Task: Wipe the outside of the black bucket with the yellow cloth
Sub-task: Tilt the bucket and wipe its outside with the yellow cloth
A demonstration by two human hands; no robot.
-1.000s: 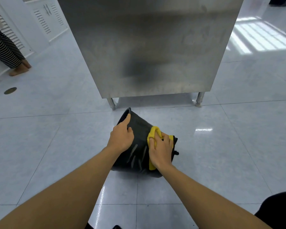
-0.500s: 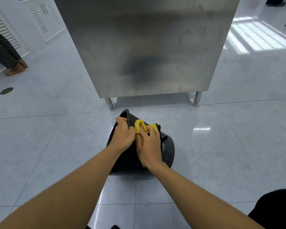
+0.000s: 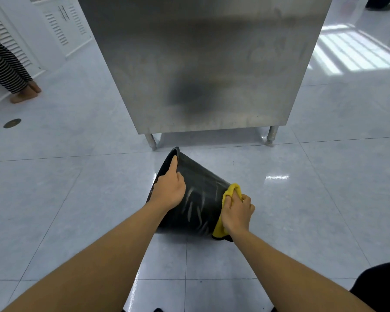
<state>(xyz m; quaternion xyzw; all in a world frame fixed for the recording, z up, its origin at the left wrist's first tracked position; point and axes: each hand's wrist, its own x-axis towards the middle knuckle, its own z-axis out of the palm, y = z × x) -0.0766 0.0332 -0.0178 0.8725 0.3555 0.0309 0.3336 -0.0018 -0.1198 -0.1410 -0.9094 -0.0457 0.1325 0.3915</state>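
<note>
The black bucket (image 3: 200, 199) lies tilted on the tiled floor, its rim pointing up and to the left, with pale streaks on its side. My left hand (image 3: 169, 188) grips the rim, its index finger stretched along the edge. My right hand (image 3: 236, 212) presses the bunched yellow cloth (image 3: 231, 191) against the bucket's lower right side, near its base. The bucket's base is hidden behind the cloth and my right hand.
A stainless steel cabinet (image 3: 203, 64) on short legs stands just beyond the bucket. A person in striped trousers (image 3: 5, 68) stands at the far left by a white louvred wall. A round floor drain (image 3: 12, 123) is set in the tiles at left.
My right hand has slid the cloth from beside the rim down to the bucket's base on the right. The left hand keeps its grip on the rim.
</note>
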